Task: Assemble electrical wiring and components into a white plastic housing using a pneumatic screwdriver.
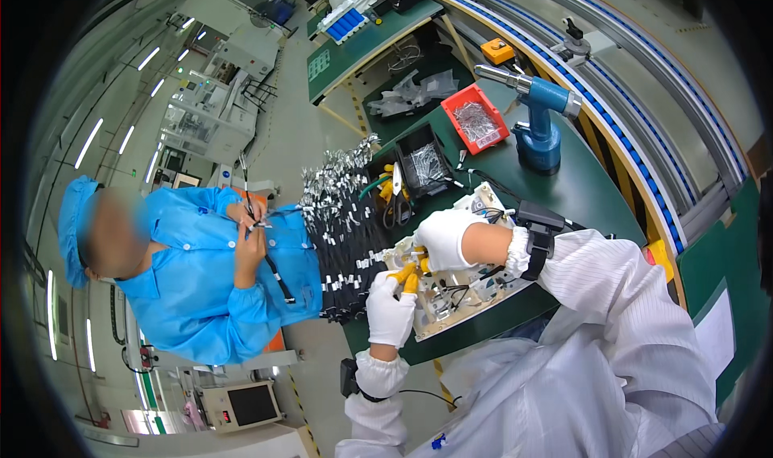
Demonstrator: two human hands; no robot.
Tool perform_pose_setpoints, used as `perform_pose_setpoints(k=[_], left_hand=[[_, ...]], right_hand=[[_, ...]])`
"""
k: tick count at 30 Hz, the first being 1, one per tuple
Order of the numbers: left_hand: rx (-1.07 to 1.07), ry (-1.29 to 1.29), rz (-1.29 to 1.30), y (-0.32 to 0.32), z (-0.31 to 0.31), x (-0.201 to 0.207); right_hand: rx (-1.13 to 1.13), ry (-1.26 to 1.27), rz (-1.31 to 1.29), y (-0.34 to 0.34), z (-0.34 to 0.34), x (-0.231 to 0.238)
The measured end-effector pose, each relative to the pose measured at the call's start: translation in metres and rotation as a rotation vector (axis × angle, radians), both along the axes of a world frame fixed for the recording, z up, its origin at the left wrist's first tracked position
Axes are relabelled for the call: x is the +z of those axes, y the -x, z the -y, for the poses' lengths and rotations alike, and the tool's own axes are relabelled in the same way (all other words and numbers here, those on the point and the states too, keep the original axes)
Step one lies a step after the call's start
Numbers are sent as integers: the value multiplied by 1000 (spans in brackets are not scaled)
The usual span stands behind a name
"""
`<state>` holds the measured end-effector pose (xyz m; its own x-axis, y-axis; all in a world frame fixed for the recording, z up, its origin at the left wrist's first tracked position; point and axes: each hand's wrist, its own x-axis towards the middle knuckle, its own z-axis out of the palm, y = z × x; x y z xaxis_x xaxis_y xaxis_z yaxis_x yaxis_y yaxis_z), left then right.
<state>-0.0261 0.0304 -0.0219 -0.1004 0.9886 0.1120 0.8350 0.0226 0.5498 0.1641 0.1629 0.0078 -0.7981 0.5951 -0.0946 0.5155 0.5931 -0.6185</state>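
Both my hands wear white gloves with yellow fingertips and work over a cream-coloured panel (451, 323) on the green table. My left hand (391, 311) is at its left end, fingers pinched together close to the surface. My right hand (448, 239) lies over the panel's upper part, fingers curled down to meet the left fingertips. Whatever sits between the fingers is too small and covered to make out. Thin dark cables (460, 290) run across the panel. Just beyond it lie scissors (396, 199) with pale blades.
A thick pile of black cables (346, 241) with white tags lies left of the panel. Behind stand a black bin (424, 165), a red bin (477, 120) of metal rivets and a blue rivet gun (538, 124). A co-worker in blue (209, 265) handles a cable at left.
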Motion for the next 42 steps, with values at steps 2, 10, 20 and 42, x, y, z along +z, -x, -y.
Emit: perform_pose_setpoints(k=[2, 10, 20, 42], left_hand=[[50, -60, -77, -12, 0, -3], [148, -253, -192, -36, 12, -9], [254, -266, -65, -42, 11, -4], [226, -229, 68, -39, 12, -5]], right_hand=[[22, 28, 47, -2, -4, 2], [-435, -144, -392, -82, 0, 15], [-625, 58, -878, -177, -125, -88], [374, -168, 584, 19, -13, 125]])
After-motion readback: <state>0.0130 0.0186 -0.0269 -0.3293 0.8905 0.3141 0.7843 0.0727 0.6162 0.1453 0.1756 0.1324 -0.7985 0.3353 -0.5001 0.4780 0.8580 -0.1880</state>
